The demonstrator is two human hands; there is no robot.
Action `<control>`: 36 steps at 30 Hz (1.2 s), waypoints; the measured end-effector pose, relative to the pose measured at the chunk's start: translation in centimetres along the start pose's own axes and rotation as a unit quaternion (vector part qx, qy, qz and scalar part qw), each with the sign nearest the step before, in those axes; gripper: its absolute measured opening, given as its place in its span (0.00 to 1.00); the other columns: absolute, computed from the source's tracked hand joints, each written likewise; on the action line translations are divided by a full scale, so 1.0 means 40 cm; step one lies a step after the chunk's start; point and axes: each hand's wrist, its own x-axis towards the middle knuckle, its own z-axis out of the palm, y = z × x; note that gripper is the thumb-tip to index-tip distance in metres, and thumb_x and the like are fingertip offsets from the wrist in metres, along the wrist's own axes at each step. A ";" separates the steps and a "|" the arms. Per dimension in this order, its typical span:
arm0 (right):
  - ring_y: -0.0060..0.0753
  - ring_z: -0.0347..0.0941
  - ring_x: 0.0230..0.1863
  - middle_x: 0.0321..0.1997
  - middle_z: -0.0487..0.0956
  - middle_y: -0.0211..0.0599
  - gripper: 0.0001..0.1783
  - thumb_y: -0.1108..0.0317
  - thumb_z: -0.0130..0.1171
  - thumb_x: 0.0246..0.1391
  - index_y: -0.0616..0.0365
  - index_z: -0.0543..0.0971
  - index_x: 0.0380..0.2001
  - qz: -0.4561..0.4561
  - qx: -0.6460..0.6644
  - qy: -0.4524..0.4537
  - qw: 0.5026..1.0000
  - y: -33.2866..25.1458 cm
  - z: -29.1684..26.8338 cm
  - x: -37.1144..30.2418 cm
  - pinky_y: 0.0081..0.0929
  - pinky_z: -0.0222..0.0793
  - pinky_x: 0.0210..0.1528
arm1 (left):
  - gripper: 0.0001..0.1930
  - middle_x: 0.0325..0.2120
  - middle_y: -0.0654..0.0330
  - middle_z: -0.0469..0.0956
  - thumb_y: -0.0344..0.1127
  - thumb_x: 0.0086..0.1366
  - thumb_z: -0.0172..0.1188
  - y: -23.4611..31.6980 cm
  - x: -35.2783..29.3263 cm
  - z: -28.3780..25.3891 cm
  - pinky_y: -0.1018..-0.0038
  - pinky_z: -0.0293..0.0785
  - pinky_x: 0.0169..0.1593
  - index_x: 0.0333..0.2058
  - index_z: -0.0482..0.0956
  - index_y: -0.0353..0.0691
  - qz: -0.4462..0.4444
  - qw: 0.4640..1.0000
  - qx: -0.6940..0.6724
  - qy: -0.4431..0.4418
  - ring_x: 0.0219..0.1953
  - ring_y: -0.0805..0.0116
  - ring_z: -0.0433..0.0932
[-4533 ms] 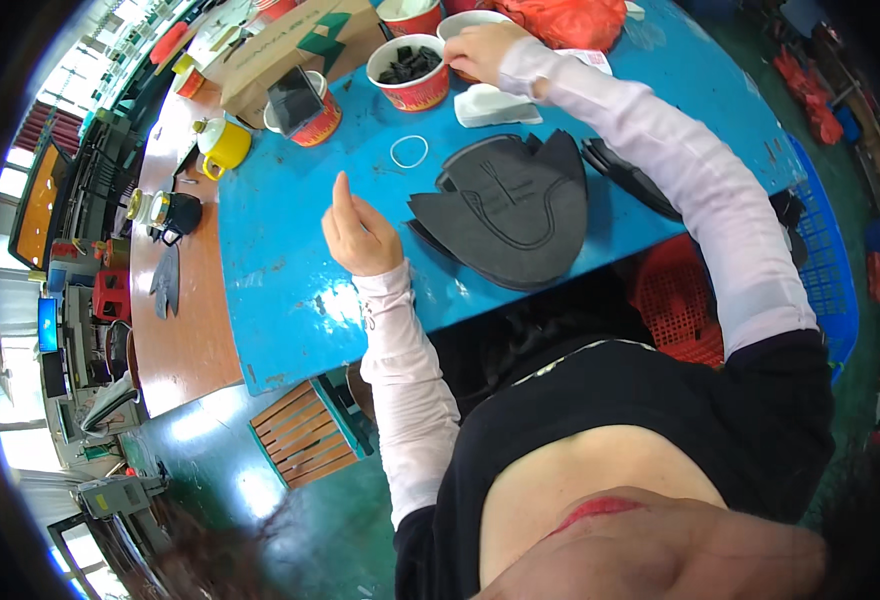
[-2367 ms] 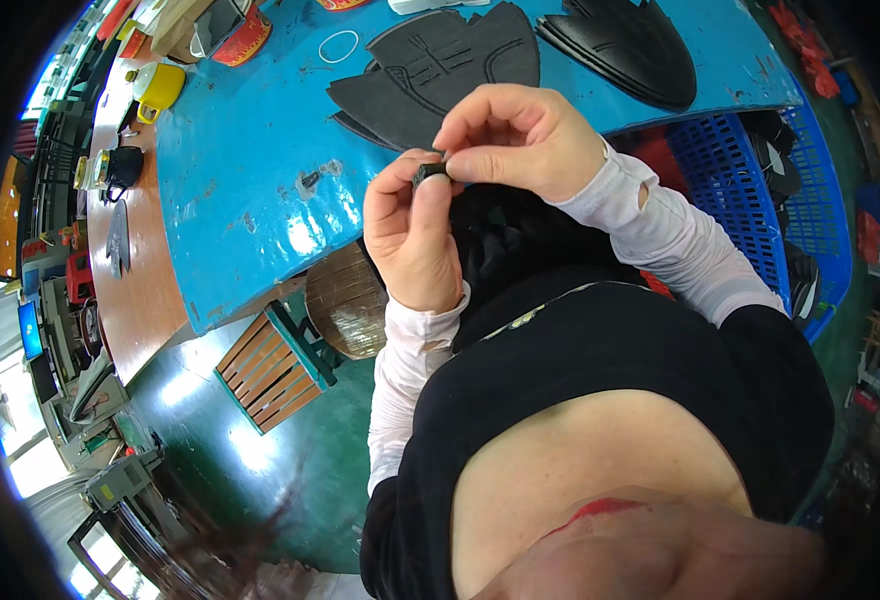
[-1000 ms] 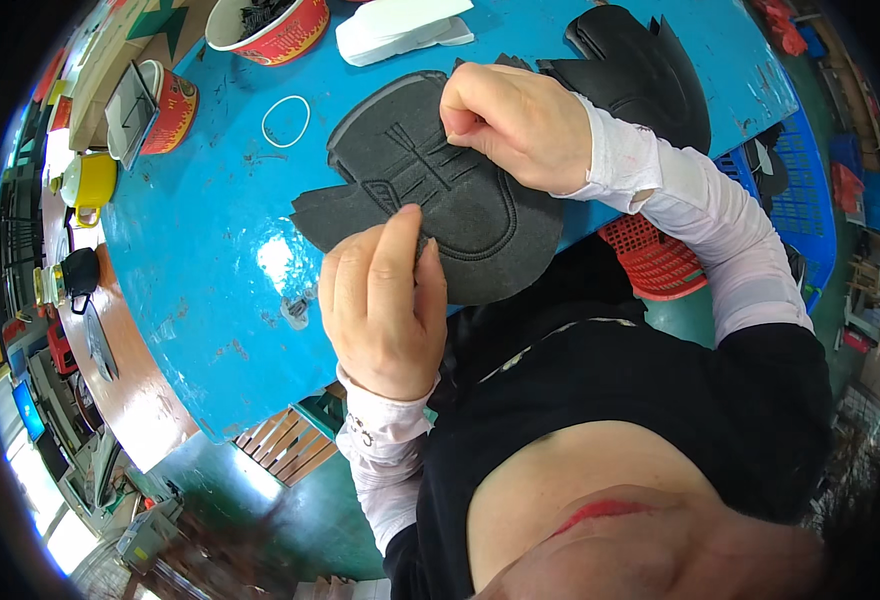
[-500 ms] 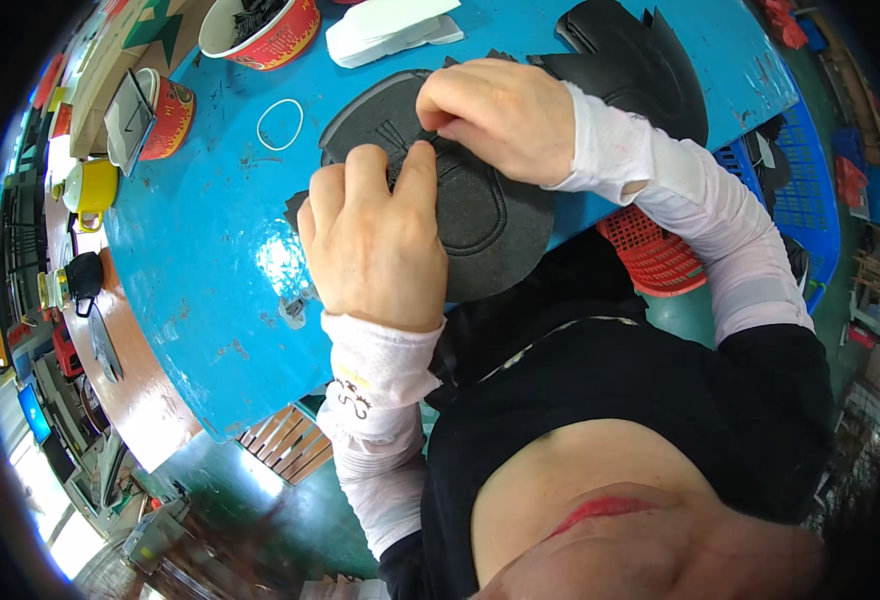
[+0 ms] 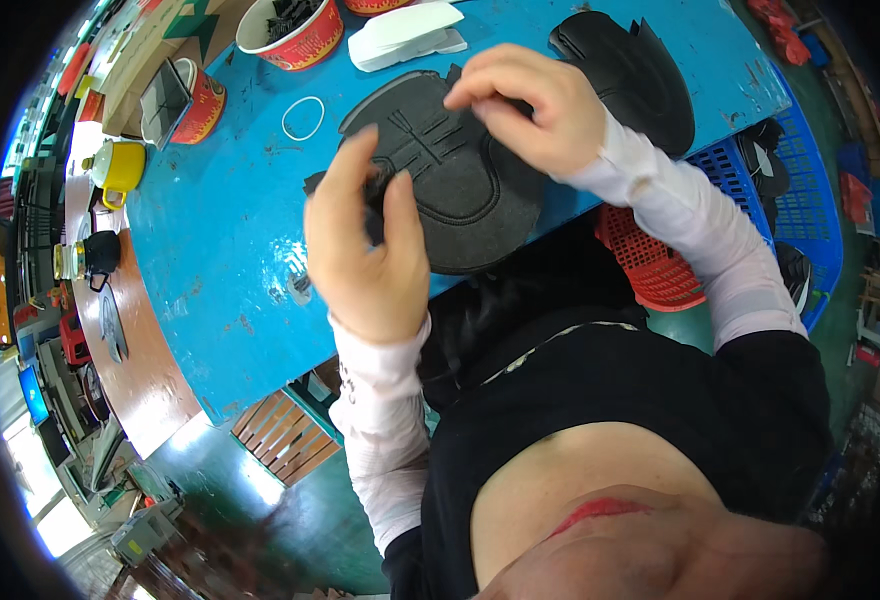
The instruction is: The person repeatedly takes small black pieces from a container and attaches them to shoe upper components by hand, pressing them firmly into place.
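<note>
A rounded black moulded piece (image 5: 475, 225) with a U-shaped raised seam and several narrow slits lies on the blue table in front of me. My left hand (image 5: 370, 250) is over its left edge, thumb and forefinger spread, with nothing visible between them. Above the piece's upper right side is my right hand (image 5: 535, 110), its fingers bent and the thumb apart from them; I see nothing held there. Its fingertips come near the piece's far edge, but contact cannot be made out. Farther right lies a similar black piece (image 5: 650, 95) with a notched edge.
On the blue table (image 5: 230, 290) are a white rubber band (image 5: 304, 118), a white stack of folded paper (image 5: 405, 38), and a red-and-white tub (image 5: 310, 40) of small black parts. Another tub (image 5: 205, 105) has a dark flat device against it. Red (image 5: 650, 260) and blue baskets (image 5: 810, 200) stand at right.
Both hands have lifted off the black piece and moved apart, baring its slits and seam. My left fingers have opened from a pinch. The view has shifted slightly.
</note>
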 end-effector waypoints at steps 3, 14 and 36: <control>0.25 0.75 0.36 0.36 0.77 0.34 0.07 0.78 0.60 0.51 0.61 0.77 0.35 0.060 0.213 -0.079 0.972 -0.127 0.005 -0.051 0.20 0.70 0.38 | 0.13 0.38 0.56 0.77 0.18 0.58 0.60 0.032 -0.082 -0.026 0.78 0.71 0.46 0.43 0.74 0.33 -0.107 0.957 -0.268 -0.002 0.41 0.71 0.75; 0.33 0.77 0.34 0.35 0.78 0.38 0.10 0.82 0.61 0.49 0.60 0.74 0.35 0.054 0.188 -0.061 0.979 -0.179 0.049 -0.099 0.23 0.72 0.34 | 0.15 0.38 0.53 0.76 0.15 0.54 0.63 -0.001 -0.160 -0.013 0.74 0.73 0.44 0.39 0.74 0.32 -0.023 0.949 -0.316 0.007 0.40 0.66 0.76; 0.20 0.67 0.32 0.34 0.72 0.36 0.12 0.79 0.55 0.56 0.56 0.62 0.31 0.136 0.358 -0.256 0.887 -0.157 0.009 -0.042 0.20 0.66 0.33 | 0.15 0.30 0.53 0.78 0.18 0.47 0.66 -0.019 -0.084 -0.056 0.69 0.73 0.35 0.36 0.75 0.34 0.100 0.970 -0.213 -0.057 0.31 0.59 0.77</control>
